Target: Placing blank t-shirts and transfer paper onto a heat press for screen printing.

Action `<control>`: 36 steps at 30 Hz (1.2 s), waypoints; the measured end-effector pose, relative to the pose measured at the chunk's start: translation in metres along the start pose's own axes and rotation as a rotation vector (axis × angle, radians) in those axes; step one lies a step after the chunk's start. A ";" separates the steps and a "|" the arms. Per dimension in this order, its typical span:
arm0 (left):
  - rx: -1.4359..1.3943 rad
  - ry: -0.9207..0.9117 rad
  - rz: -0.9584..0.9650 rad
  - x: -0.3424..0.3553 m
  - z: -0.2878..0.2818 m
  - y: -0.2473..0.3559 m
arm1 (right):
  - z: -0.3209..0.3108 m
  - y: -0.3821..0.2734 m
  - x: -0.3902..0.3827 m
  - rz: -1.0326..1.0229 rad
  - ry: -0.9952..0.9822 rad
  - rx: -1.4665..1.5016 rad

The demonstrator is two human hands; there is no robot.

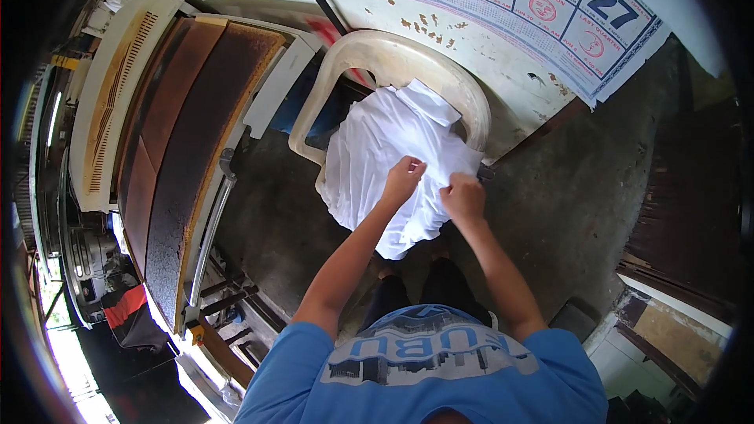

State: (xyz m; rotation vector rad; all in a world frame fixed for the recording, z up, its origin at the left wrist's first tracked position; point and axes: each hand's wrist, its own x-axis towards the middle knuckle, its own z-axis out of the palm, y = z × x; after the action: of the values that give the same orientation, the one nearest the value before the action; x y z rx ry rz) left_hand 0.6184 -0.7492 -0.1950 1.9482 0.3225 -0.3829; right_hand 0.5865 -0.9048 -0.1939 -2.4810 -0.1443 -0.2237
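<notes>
A loose heap of white cloth (373,137), probably white garments with folds and a flat collar-like piece at the top, lies over the seat of a pale plastic chair (463,82). Over the middle of the heap is my left hand (404,179), its fingers curled together; whatever is between them is too small to make out. My right hand (463,198) is closed like a fist at the right side of the heap and grips the cloth there. The lower edge of the cloth hangs down toward my legs.
On the left stands a large machine with a brown, worn board (188,110) and a metal bar handle (210,235). A peeling white wall (416,12) with a paper calendar (542,8) rises behind the chair. Dark floor (565,180) extends right toward a brown panel (691,220).
</notes>
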 end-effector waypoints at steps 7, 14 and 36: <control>1.017 -0.067 0.164 0.013 0.016 0.004 | -0.012 -0.063 -0.045 -0.155 -0.056 0.142; 0.277 0.246 0.051 -0.014 -0.050 -0.003 | -0.024 -0.077 -0.051 -0.302 -0.134 0.248; -1.021 0.559 0.223 -0.286 -0.152 0.034 | -0.069 -0.265 -0.036 -0.574 -0.910 0.858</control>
State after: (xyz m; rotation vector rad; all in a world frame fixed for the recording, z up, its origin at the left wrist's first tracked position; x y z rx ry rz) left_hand 0.3895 -0.6368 0.0071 1.0173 0.5216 0.4336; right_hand 0.5005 -0.7386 0.0089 -1.4627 -1.0761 0.6279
